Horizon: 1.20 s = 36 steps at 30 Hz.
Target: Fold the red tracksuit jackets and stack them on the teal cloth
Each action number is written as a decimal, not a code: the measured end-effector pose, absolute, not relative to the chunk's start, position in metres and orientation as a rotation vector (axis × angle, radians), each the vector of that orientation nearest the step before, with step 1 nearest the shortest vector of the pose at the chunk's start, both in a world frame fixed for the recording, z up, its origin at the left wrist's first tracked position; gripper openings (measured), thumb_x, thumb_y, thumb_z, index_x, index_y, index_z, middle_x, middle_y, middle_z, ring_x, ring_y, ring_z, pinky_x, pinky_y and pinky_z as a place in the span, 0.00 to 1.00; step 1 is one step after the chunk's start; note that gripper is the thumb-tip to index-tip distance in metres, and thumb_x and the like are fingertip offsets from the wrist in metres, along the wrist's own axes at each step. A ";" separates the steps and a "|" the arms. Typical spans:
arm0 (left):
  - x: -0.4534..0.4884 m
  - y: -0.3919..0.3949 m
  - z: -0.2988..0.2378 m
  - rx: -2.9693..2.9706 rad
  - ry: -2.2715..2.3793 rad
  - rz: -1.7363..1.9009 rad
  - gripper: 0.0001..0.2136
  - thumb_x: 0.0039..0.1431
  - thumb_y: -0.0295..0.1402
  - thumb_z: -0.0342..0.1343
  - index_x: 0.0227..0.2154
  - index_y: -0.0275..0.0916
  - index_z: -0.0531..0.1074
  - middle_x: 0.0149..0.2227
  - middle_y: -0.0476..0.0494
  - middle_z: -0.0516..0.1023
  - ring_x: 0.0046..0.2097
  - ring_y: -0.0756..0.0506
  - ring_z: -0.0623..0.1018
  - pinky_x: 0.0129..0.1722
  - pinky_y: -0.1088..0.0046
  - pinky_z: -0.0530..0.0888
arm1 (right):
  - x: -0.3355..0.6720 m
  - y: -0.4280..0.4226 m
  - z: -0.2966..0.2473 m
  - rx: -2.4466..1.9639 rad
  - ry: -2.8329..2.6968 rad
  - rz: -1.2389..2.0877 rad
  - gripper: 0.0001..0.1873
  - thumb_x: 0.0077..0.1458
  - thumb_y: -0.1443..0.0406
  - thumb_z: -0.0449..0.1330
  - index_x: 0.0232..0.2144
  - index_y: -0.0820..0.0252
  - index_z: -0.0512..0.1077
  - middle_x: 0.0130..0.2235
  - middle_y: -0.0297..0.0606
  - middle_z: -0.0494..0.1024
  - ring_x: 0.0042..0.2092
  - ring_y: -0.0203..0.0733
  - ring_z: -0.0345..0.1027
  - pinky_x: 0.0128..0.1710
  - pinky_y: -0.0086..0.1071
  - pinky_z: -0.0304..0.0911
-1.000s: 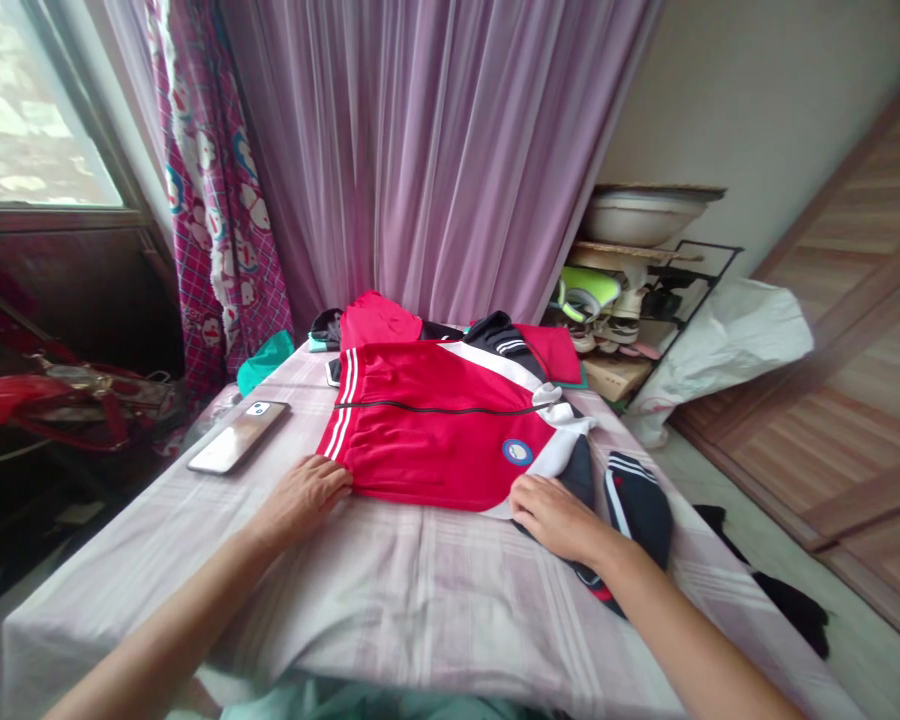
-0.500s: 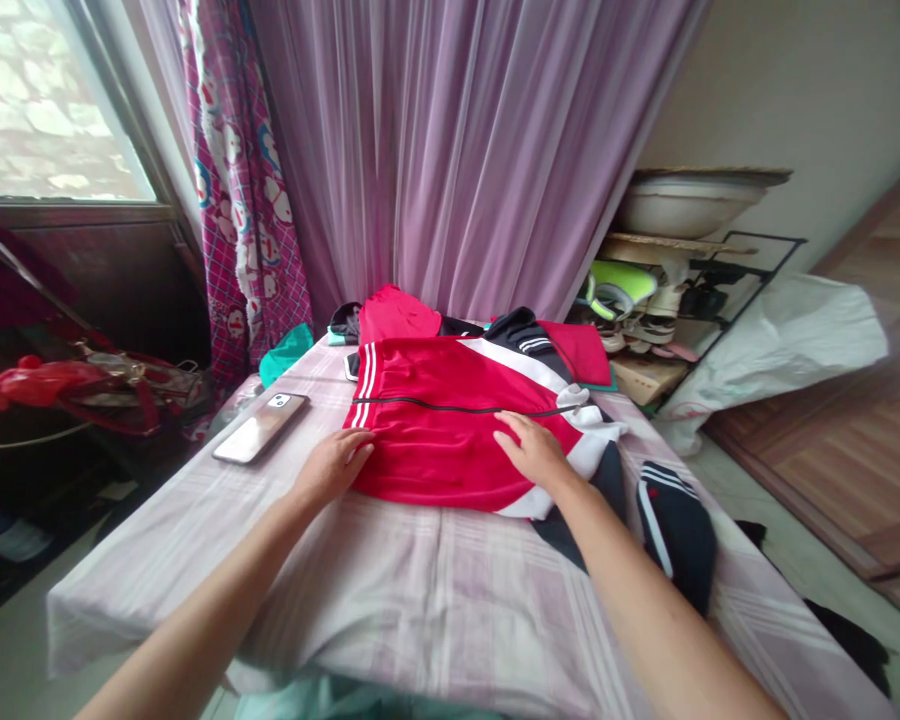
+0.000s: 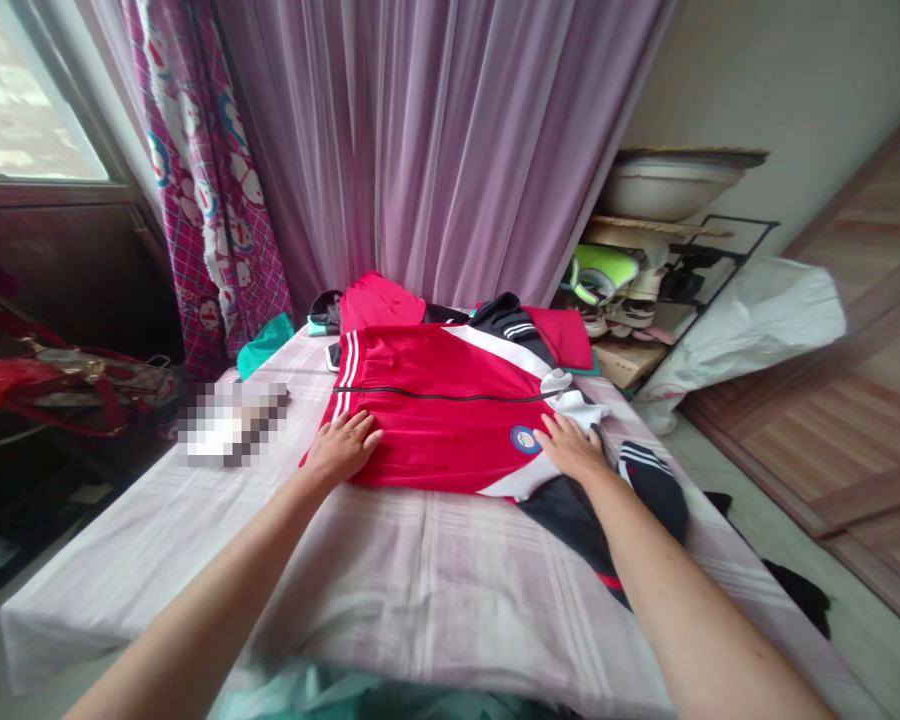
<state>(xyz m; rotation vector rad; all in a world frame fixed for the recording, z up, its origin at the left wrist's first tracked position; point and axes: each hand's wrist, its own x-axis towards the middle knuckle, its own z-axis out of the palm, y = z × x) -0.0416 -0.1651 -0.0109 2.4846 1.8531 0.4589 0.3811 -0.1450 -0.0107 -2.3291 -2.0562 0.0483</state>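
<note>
Jacket (image 3: 435,445) lies btwn the table's (image 3: 397,590) near & far edges, one sleeve (image 3: 570,520) toward the near right corner. Your L hand (image 3: 341,447) is at the hem (image 3: 351,360), R hand (image 3: 576,450) by the badge (image 3: 525,440); both open, gripping nothing. Best sweep lightly outward, palms flat (mind the zip (image 3: 435,396)).

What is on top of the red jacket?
On the jacket, the left hand rests at the striped hem and the right hand beside the round badge; what both hands cover is hidden.

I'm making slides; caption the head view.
Left hand and right hand resting on a red zip-up jacket spread across a cloth-covered table.
</note>
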 end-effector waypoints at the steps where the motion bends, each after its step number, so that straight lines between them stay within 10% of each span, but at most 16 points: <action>1: -0.040 -0.164 -0.008 2.459 1.899 0.410 0.19 0.68 0.45 0.44 0.55 0.47 0.71 0.61 0.42 0.72 0.64 0.39 0.67 0.61 0.56 0.65 | 0.387 -0.145 -0.012 -2.356 -2.020 0.030 0.29 0.66 0.53 0.41 0.64 0.51 0.62 0.69 0.45 0.59 0.69 0.50 0.50 0.65 0.58 0.47; 16: -0.033 -0.157 0.043 2.312 2.304 0.129 0.18 0.67 0.39 0.42 0.42 0.40 0.77 0.46 0.35 0.81 0.47 0.38 0.79 0.44 0.64 0.72 | 0.418 -0.175 -0.016 -2.335 -1.397 -0.191 0.25 0.61 0.59 0.48 0.55 0.62 0.73 0.46 0.55 0.79 0.50 0.58 0.71 0.51 0.48 0.62; 36: -0.046 -0.075 0.058 2.387 2.142 -0.061 0.15 0.63 0.38 0.51 0.48 0.44 0.76 0.47 0.40 0.80 0.48 0.41 0.79 0.45 0.70 0.72 | 0.405 -0.177 -0.005 -2.485 -1.492 -0.155 0.25 0.64 0.61 0.46 0.57 0.63 0.70 0.54 0.52 0.77 0.55 0.56 0.69 0.51 0.47 0.62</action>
